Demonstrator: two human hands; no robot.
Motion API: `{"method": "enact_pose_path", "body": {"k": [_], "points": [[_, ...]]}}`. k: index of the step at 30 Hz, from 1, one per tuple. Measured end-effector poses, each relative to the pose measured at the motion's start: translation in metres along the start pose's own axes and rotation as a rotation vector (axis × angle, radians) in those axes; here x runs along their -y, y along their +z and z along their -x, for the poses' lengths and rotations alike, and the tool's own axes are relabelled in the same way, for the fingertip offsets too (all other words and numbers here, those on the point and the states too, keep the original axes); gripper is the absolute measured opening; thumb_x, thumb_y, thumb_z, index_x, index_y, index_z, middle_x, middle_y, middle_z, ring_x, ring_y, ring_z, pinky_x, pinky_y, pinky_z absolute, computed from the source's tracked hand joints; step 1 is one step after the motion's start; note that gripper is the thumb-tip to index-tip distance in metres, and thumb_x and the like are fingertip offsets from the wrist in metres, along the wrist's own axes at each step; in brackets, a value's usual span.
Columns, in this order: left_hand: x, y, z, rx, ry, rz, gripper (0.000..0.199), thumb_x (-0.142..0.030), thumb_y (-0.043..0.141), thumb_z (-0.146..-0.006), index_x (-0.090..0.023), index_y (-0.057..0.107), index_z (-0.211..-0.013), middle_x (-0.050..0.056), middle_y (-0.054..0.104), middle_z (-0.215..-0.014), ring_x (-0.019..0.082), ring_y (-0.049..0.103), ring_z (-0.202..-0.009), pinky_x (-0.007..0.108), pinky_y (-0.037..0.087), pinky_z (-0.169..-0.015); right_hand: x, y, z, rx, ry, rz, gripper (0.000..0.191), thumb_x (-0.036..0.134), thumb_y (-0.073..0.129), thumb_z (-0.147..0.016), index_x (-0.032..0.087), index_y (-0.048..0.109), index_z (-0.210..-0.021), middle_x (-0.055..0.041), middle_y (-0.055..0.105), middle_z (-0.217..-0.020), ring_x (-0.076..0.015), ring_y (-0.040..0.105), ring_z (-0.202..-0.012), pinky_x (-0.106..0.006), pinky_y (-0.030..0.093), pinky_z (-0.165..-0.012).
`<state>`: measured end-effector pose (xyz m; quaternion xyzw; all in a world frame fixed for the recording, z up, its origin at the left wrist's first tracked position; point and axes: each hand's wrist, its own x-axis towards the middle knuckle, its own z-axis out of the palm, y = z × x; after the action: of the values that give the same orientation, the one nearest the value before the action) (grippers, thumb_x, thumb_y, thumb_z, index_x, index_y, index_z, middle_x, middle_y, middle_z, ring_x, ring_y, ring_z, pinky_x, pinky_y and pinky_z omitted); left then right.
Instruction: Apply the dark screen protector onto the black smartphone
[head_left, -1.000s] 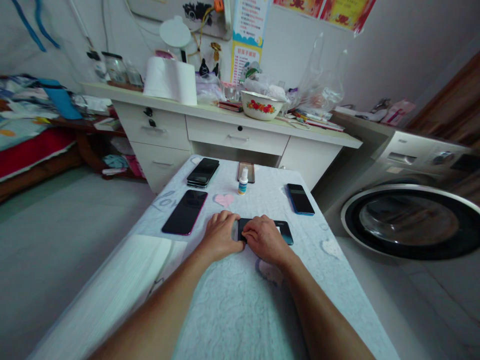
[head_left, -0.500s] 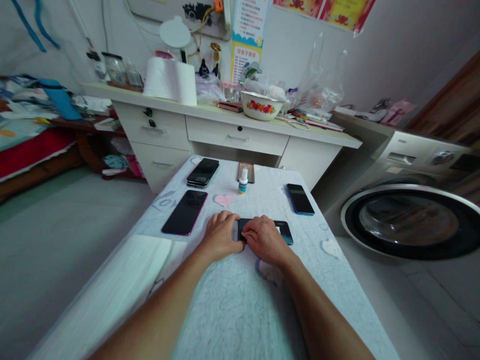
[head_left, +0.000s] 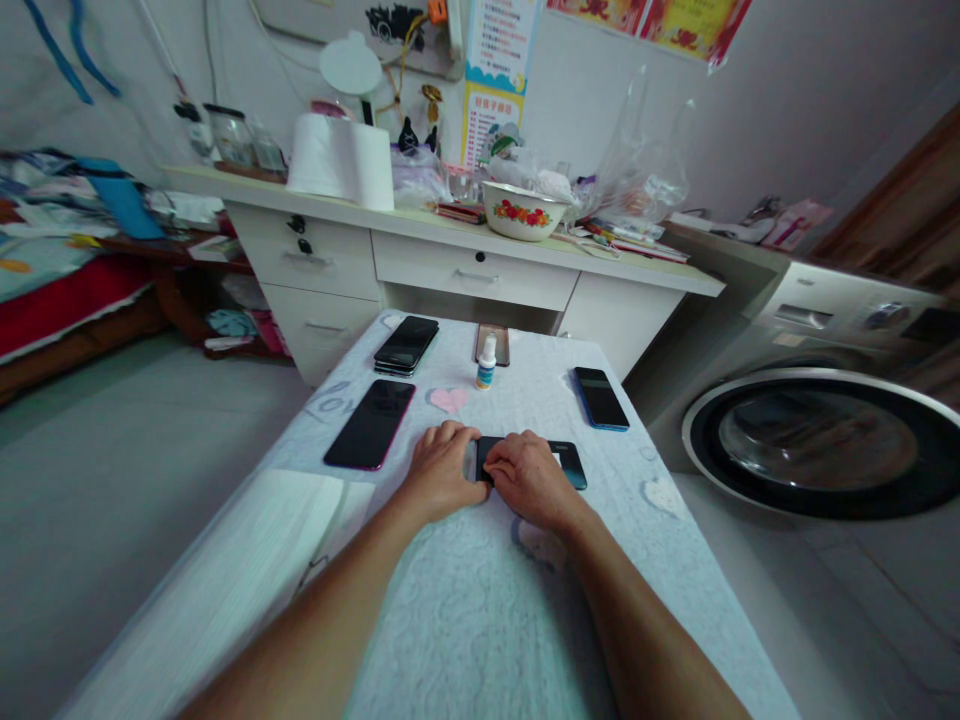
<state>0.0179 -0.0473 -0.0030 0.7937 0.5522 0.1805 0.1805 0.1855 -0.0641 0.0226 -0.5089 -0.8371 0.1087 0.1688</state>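
Note:
A dark smartphone lies flat on the cloth-covered table, turned sideways, its middle covered by my right hand. My left hand grips its left end between thumb and fingers. My right hand rests on top of the phone with fingers curled and pressed together; whatever they pinch is hidden. Something small and white shows on the phone beside the right knuckles, too small to name. Beyond the hands stands a small white spray bottle with a blue label. Left of my left hand lies a larger black-screened phone with a pink edge.
Several stacked phones sit at the table's far left. A blue-edged phone lies right, and a phone case behind the bottle. Folded white sheets cover the left edge. A white cabinet and a washing machine stand beyond.

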Motion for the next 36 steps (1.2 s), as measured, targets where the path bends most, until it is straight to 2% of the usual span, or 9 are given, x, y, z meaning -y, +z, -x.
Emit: {"method": "enact_pose_path", "body": {"k": [27,36], "points": [[-0.0001,-0.0012,0.0004,0.002,-0.003,0.009,0.062,-0.037,0.067,-0.06,-0.025,0.05,-0.118,0.005,0.05,-0.119,0.028,0.045,-0.113,0.037,0.036,-0.096,-0.0005,-0.0005,0.0003,0.021,0.021,-0.018,0.015,0.016,0.053,-0.086,0.02,0.068,-0.086,-0.0026,0.065,-0.084,-0.0146,0.054,-0.083,-0.027,0.034,-0.08],[-0.0019,-0.0027,0.0007,0.016,-0.006,0.016,0.061,-0.038,0.068,-0.06,-0.026,0.051,-0.117,0.005,0.051,-0.119,0.028,0.046,-0.112,0.038,0.036,-0.097,-0.0048,-0.0002,0.0004,-0.017,0.064,0.034,0.015,0.02,0.053,-0.088,0.021,0.068,-0.088,-0.0036,0.062,-0.085,-0.0162,0.05,-0.083,-0.028,0.033,-0.077]]}}
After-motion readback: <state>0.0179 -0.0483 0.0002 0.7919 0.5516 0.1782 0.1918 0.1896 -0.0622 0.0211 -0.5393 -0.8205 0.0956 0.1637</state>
